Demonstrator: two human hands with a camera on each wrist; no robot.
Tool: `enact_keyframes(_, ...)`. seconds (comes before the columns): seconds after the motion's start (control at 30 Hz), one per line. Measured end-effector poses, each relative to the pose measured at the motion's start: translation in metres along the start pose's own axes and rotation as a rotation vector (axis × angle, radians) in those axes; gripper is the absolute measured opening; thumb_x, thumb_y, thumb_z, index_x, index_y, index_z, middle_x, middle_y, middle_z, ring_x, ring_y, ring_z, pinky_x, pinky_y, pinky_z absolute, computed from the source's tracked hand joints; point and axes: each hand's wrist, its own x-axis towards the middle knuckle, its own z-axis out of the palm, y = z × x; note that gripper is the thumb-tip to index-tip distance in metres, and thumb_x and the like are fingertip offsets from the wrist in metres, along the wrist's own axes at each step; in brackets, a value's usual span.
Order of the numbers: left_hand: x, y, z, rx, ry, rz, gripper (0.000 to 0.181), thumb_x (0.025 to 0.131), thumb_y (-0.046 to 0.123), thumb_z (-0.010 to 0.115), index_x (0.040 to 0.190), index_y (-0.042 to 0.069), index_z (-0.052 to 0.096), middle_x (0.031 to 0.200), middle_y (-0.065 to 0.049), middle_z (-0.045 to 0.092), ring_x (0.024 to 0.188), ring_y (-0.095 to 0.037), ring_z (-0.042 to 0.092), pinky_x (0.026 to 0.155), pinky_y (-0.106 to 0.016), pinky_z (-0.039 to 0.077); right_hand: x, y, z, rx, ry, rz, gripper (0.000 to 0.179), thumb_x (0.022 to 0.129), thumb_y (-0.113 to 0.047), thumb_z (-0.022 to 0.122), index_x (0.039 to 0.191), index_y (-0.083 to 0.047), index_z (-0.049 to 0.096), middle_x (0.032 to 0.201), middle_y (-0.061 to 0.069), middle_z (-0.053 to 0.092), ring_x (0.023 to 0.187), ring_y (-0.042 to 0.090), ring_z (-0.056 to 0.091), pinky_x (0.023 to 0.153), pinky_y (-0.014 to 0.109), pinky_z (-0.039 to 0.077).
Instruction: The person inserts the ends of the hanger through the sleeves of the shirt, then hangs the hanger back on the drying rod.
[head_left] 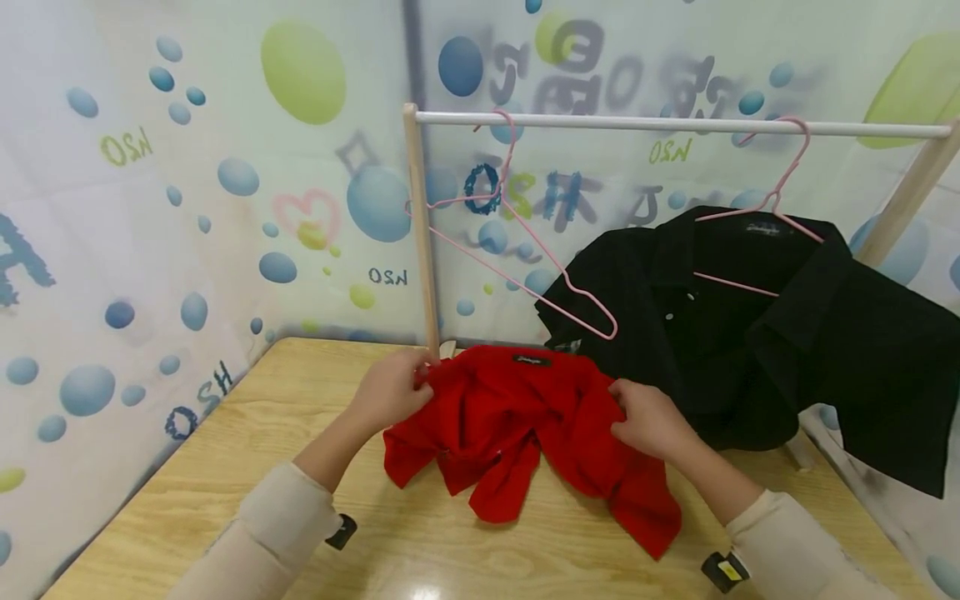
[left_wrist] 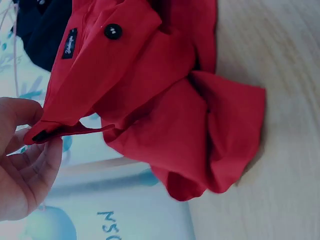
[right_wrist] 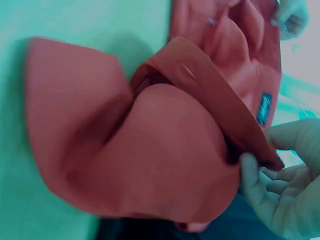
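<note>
A red shirt (head_left: 487, 417) with a dark neck label (head_left: 531, 360) is held up by its two sides, its lower parts touching the table. My left hand (head_left: 393, 387) pinches the shirt's left edge between thumb and fingers; the left wrist view shows that grip near a black button (left_wrist: 113, 31). At the opposite side, my right hand (head_left: 651, 419) pinches the other edge, and the right wrist view shows thumb and fingers on the folded cloth. Behind the shirt, a bare pink hanger (head_left: 558, 271) hangs from the white rail (head_left: 615, 123), touching neither hand.
A black shirt (head_left: 750, 350) hangs on a second pink hanger (head_left: 791, 171) at the right of the rail. The rack's wooden post (head_left: 422, 242) stands behind my left hand. The wooden table (head_left: 300, 392) meets a patterned cloth backdrop (head_left: 225, 167).
</note>
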Motion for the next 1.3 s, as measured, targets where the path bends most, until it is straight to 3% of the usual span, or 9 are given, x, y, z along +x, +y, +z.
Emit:
enact_keyframes(0.13,0.001,-0.003,-0.015,0.0,0.034,-0.02,0.026,0.079,0.003,0.065,0.104,0.006,0.069,0.083,-0.002,0.066,0.068,-0.016,0.061,0.059,-0.031,0.05,0.002,0.002,-0.025,0.002,0.082,0.015,0.028,0.081,-0.001,0.065,0.109,0.005,0.063,0.097,0.017,0.065,0.082,0.027,0.059,0.069,0.043,0.051)
enact_keyframes(0.33,0.003,-0.004,-0.039,-0.001,0.093,-0.026,0.025,0.08,0.005,0.063,0.103,0.006,0.071,0.082,-0.003,0.066,0.068,-0.019,0.062,0.059,-0.033,0.051,0.01,0.008,-0.053,-0.022,0.224,-0.009,0.019,0.086,0.0,0.061,0.104,0.004,0.067,0.09,0.017,0.066,0.069,0.025,0.052,0.059,0.035,0.046)
enact_keyframes(0.6,0.0,0.004,-0.066,-0.038,0.206,-0.019,0.018,0.082,0.004,0.059,0.092,0.006,0.074,0.08,-0.004,0.065,0.07,-0.022,0.059,0.063,-0.035,0.049,0.022,0.011,-0.068,-0.01,0.349,-0.09,0.018,0.089,0.001,0.058,0.104,0.005,0.068,0.097,0.022,0.065,0.074,0.029,0.053,0.063,0.04,0.049)
enact_keyframes(0.77,0.0,0.02,-0.087,-0.077,0.249,-0.08,0.021,0.085,0.006,0.055,0.088,0.007,0.076,0.079,-0.006,0.066,0.068,-0.023,0.059,0.06,-0.036,0.048,0.029,0.011,-0.07,-0.001,0.416,-0.123,0.016,0.089,0.002,0.057,0.102,0.005,0.067,0.1,0.024,0.064,0.08,0.033,0.056,0.069,0.048,0.05)
enact_keyframes(0.9,0.009,0.026,-0.088,-0.084,0.181,-0.148,0.022,0.086,0.009,0.055,0.09,0.008,0.077,0.079,-0.006,0.068,0.063,-0.021,0.058,0.057,-0.033,0.047,0.038,0.015,-0.066,-0.018,0.406,-0.114,0.015,0.088,0.002,0.058,0.1,0.006,0.066,0.098,0.024,0.064,0.08,0.034,0.055,0.071,0.05,0.047)
enact_keyframes(1.07,0.024,0.019,-0.067,-0.094,0.052,-0.197,0.02,0.086,0.01,0.058,0.096,0.005,0.075,0.08,-0.007,0.069,0.058,-0.019,0.057,0.053,-0.031,0.048,0.049,0.022,-0.059,-0.02,0.311,-0.053,0.016,0.088,0.001,0.057,0.1,0.005,0.066,0.091,0.02,0.062,0.077,0.032,0.052,0.067,0.045,0.045)
enact_keyframes(1.3,0.035,0.013,-0.042,-0.075,-0.062,-0.213,0.02,0.085,0.007,0.06,0.098,0.001,0.073,0.084,-0.009,0.07,0.071,-0.023,0.063,0.061,-0.033,0.052,0.059,0.03,-0.052,0.007,0.172,0.001,0.015,0.085,0.0,0.059,0.097,0.006,0.066,0.086,0.017,0.063,0.074,0.029,0.053,0.064,0.04,0.045)
